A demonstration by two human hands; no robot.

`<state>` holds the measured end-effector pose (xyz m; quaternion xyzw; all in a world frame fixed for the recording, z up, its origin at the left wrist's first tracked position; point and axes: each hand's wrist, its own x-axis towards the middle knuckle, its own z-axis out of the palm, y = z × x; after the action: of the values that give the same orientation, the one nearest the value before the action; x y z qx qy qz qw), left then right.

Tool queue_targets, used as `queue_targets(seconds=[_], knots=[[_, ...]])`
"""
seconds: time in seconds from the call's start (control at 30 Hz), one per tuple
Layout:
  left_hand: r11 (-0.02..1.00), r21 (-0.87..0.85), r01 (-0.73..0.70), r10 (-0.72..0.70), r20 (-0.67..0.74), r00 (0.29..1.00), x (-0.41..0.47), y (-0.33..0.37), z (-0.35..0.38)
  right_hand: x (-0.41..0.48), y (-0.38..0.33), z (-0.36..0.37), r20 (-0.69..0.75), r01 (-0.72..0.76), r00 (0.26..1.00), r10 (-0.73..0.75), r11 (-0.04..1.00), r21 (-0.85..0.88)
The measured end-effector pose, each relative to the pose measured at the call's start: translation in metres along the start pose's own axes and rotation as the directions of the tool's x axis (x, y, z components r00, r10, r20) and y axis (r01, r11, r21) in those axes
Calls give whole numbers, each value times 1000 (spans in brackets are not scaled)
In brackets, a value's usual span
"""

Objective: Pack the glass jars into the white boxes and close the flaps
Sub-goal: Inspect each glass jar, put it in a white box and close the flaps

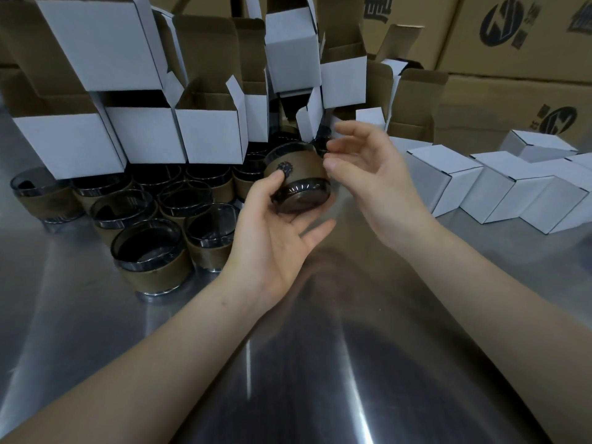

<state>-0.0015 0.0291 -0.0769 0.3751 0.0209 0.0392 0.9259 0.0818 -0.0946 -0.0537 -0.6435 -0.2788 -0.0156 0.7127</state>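
We cradle the glass jar (pixel 298 177) in our left hand (pixel 275 232), thumb pressing its brown sleeve, tilted probably for boxing. Our right hand (pixel 371 174), fingers loosely spread, hovers at its three o'clock. Open white boxes (pixel 211 136) stand at eleven.

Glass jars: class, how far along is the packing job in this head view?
Done: several closed white boxes lie at the right. In hand: the left hand holds one jar, tilted, while the right hand is open beside it. Left: many loose jars stand on the metal table, and the open boxes stacked behind them wait to be filled and closed.
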Motion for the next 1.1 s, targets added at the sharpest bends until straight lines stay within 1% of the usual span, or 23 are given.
queue_targets(seconds=[0.03, 0.1, 0.23, 0.3, 0.37, 0.47, 0.53, 0.6, 0.63, 0.7, 0.8, 0.87, 0.97, 1.1], knots=[[1000, 1, 2, -2, 17, 1000, 0, 0, 0, 1, 1, -1, 22, -85, 996, 84, 996, 42], [1000, 14, 7, -8, 45, 999, 0, 0, -1, 4, 3, -4, 120, -224, 970, 214, 972, 75], [996, 84, 20, -25, 57, 998, 0, 1, 0, 4, 6, -6, 314, -379, 885, 343, 923, 62], [993, 113, 13, -15, 19, 1000, 1, 1, 0, 5, 6, -7, 376, -396, 863, 337, 914, 88], [990, 139, -12, 15, -17, 1000, 1, 2, 0, 5, 5, -9, 388, -388, 865, 318, 914, 115], [992, 127, -23, 29, -46, 999, 2, 3, -2, 4, 4, -13, 394, -369, 871, 292, 919, 135], [989, 148, -21, 31, -63, 998, 3, 2, -3, 3, 5, -11, 363, -344, 892, 269, 925, 159], [983, 183, -32, 48, -82, 995, 4, 1, -4, 2, 5, -9, 283, -303, 926, 250, 939, 162], [979, 201, -35, 55, -91, 994, 4, 0, -4, 2, 5, -7, 238, -270, 943, 233, 953, 137], [973, 229, -38, 64, -108, 992, 4, -1, -3, 1, 5, -4, 138, -196, 972, 190, 980, 29], [951, 303, -66, 92, -73, 993, 2, -3, -1, -3, 6, 1, 28, -102, 994, 106, 989, -108], [948, 310, -73, 102, -80, 992, 1, -4, 1, -5, 7, 4, 6, -60, 998, 62, 987, -147], [961, 263, -90, 123, -113, 986, 2, -5, -1, -8, 8, 6, -20, -32, 999, 29, 980, -198], [957, 277, -83, 107, -73, 992, 2, -5, -2, -9, 6, 9, -7, 33, 999, -40, 897, -441]])
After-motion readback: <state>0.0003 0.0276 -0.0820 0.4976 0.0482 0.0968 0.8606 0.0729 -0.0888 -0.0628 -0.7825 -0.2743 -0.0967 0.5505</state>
